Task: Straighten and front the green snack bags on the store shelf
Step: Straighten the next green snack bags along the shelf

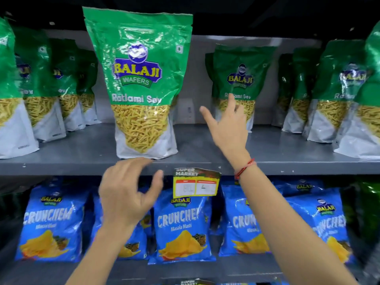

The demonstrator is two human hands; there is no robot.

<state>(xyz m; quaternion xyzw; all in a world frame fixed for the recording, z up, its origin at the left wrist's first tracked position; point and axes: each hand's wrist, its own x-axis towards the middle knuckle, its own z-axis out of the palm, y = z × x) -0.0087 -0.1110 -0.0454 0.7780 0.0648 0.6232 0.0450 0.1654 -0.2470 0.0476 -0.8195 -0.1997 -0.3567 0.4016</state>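
Note:
A green Ratlami Sev bag (139,83) stands upright at the front edge of the grey shelf (205,161), label facing me. Another green bag (238,79) stands farther back, right of centre. My right hand (228,128) reaches over the shelf toward that back bag, fingers spread, fingertips just in front of its lower part and holding nothing. My left hand (127,190) hovers open just below the front bag's base, in front of the shelf lip, apart from it. Rows of more green bags stand at the left (39,79) and right (337,89).
A yellow price tag (196,183) hangs from the shelf lip between my hands. Blue Crunchem bags (181,225) fill the shelf below. Bare grey shelf surface lies between the front bag and the back bag. A red thread is tied on my right wrist.

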